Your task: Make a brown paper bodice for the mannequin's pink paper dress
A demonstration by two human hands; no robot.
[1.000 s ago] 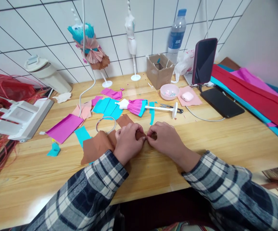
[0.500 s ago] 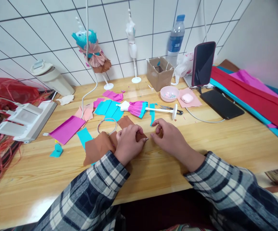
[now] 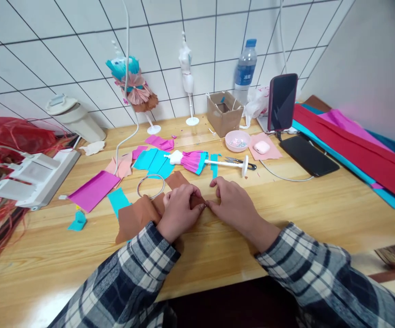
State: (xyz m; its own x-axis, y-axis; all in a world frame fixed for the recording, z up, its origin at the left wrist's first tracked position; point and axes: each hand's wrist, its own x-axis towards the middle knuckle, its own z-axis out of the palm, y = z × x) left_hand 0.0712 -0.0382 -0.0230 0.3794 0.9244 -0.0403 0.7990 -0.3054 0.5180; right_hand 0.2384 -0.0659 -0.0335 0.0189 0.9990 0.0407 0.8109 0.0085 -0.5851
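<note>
My left hand (image 3: 180, 212) is closed on a small piece of brown crepe paper (image 3: 196, 200), thumb and fingers pinching it near its right corner. My right hand (image 3: 236, 207) meets that corner from the right, its fingertips pinched at the edge and partly hidden. Left of my left hand lies a larger brown crepe paper piece (image 3: 134, 219), overlapping blue paper (image 3: 118, 200). Another brown strip (image 3: 177, 179) shows just beyond my fingers. A small white dress form in a pink and blue pleated skirt (image 3: 193, 161) lies on its side behind my hands, near a metal ring (image 3: 139, 183).
Scissors (image 3: 250, 166) lie by the dress form's base. Behind are a pink bowl of beads (image 3: 237, 141), a cardboard box (image 3: 223, 116), a bottle (image 3: 245, 68) and two standing dress forms, one bare (image 3: 186, 68), one dressed (image 3: 134, 84). A power strip (image 3: 43, 177) sits left; phones (image 3: 309, 155) right.
My right hand has moved left and its fingertips now touch the brown paper's corner beside my left thumb. The camera view has tilted slightly upward.
</note>
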